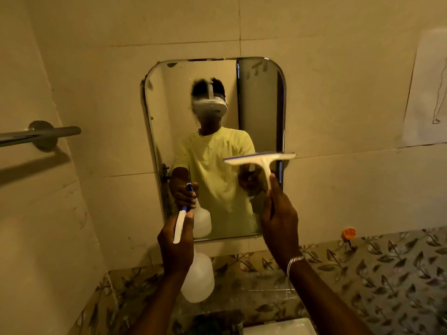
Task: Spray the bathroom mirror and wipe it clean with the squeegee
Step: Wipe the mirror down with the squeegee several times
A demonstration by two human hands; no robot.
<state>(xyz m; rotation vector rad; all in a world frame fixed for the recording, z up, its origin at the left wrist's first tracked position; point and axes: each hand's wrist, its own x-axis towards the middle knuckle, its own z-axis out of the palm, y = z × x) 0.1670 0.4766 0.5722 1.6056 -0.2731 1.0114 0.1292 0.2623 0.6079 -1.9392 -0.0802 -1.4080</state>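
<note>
A rounded rectangular mirror point(169, 97) hangs on the tiled wall ahead, with smears near its upper left. My left hand point(175, 247) grips a translucent white spray bottle point(199, 276) by its neck, its blue-tipped nozzle aimed at the mirror's lower left. My right hand point(280, 213) holds the handle of a white squeegee point(261, 158), whose blade lies roughly level in front of the mirror's lower right edge. Whether the blade touches the glass, I cannot tell.
A metal towel bar point(41, 134) juts from the left wall. A leaf-patterned tile band point(375, 269) runs below the mirror, with a small orange hook point(348, 233) on it. A white sink edge point(278, 326) shows at the bottom. A paper sheet point(428, 93) is on the right wall.
</note>
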